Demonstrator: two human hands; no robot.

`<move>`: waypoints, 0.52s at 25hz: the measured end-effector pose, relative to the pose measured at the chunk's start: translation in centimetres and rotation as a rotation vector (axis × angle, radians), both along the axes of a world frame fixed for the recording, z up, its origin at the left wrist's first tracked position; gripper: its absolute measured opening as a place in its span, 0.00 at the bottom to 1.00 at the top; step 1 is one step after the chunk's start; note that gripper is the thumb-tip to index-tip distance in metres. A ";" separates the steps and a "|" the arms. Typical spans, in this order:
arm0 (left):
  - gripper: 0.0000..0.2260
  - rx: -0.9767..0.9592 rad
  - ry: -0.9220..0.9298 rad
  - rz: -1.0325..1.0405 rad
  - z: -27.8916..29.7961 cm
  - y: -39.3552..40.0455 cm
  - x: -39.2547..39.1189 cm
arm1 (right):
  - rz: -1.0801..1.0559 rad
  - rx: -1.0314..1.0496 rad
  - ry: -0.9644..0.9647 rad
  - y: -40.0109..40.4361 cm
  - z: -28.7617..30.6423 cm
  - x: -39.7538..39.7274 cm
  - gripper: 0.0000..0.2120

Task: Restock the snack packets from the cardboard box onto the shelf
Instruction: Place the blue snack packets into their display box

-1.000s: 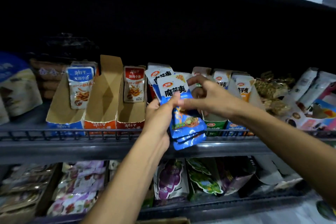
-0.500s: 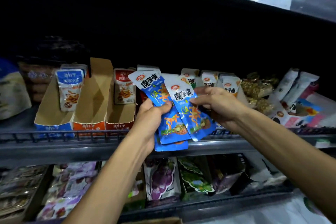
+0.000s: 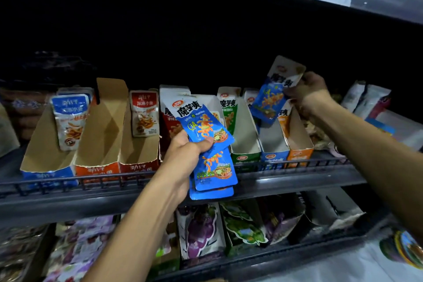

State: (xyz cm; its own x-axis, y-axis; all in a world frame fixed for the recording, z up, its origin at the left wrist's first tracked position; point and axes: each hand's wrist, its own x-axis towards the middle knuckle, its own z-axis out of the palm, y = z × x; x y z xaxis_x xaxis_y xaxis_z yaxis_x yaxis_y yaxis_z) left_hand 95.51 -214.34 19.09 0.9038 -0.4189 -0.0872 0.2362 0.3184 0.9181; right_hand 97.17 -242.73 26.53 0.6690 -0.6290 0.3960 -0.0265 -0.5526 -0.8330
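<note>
My left hand grips a stack of blue snack packets in front of the shelf rail, fanned out with the top one upright. My right hand pinches one more blue snack packet by its white top. That packet hangs tilted above the blue display carton on the shelf, whose front part looks bare. The cardboard supply box is out of sight.
Open display cartons line the shelf: blue, orange and red on the left, green and orange around the blue one. Loose bags lie at the far right. A lower shelf holds more snack bags.
My right hand has pulled one blue packet off the stack and carried it up and to the right, over the blue carton. My left hand keeps the rest roughly where it was.
</note>
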 end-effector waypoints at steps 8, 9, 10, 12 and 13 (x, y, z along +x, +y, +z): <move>0.08 -0.001 0.006 -0.047 -0.3 -0.2 0.2 | -0.026 -0.610 0.319 0.1 -4.3 2.7 0.18; 0.08 -0.007 0.004 -0.059 -0.3 -0.2 0.1 | -0.078 -0.657 0.324 0.3 -4.3 2.7 0.19; 0.07 -0.013 0.000 -0.073 -0.3 -0.1 0.0 | -0.134 -0.696 0.324 0.6 -4.2 2.7 0.21; 0.07 -0.022 -0.020 -0.098 -0.2 -0.1 0.0 | -0.206 -0.729 0.223 1.5 -3.7 2.2 0.22; 0.08 -0.024 -0.036 -0.113 -0.2 0.0 0.0 | -0.168 -0.710 0.122 2.4 -3.3 1.9 0.18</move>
